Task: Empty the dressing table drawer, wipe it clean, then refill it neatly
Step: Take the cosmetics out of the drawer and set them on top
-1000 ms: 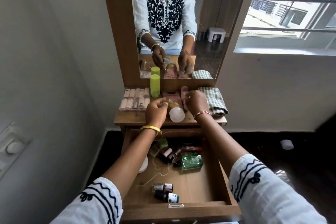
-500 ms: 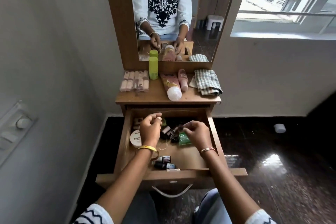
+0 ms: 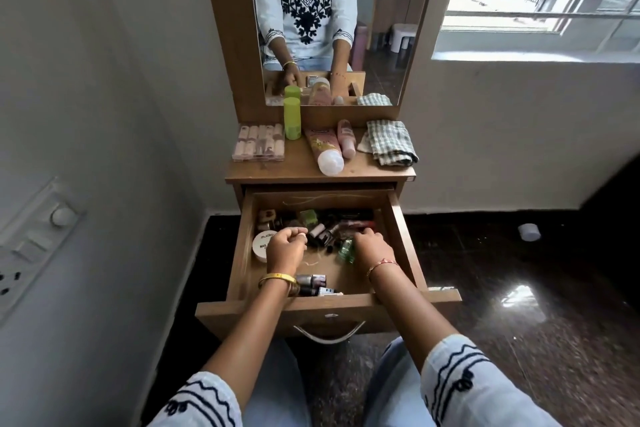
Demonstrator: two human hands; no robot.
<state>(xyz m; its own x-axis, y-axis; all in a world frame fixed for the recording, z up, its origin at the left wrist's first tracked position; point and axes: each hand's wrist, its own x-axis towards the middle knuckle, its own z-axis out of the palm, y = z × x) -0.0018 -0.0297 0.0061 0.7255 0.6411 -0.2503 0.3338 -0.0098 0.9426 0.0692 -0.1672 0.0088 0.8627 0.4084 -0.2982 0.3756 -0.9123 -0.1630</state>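
Note:
The wooden drawer (image 3: 239, 263) of the dressing table (image 3: 291, 168) stands pulled out, with several small bottles and tubes heaped across its back half. My left hand (image 3: 285, 250) hovers in the drawer beside a white round jar (image 3: 262, 243), fingers curled, thumb against forefinger, nothing visible in it. My right hand (image 3: 372, 248) reaches down among the bottles, its fingers curled onto a small green glass bottle (image 3: 346, 251). Two dark nail polish bottles (image 3: 311, 283) lie near the drawer's front. A checked cloth (image 3: 391, 141) lies folded on the tabletop's right.
On the tabletop lie a clear case of lipsticks (image 3: 259, 143), an upright lime bottle (image 3: 292, 118), a cream tube (image 3: 325, 151) and a pink tube (image 3: 346, 139). A mirror (image 3: 332, 10) rises behind. The wall with a switch panel (image 3: 34, 246) is close on the left. A white lid (image 3: 529, 231) lies on the dark floor.
Both hands came down from the tabletop, leaving the tubes lying there, and now reach into the drawer among the bottles. The view has pulled back and tilted down.

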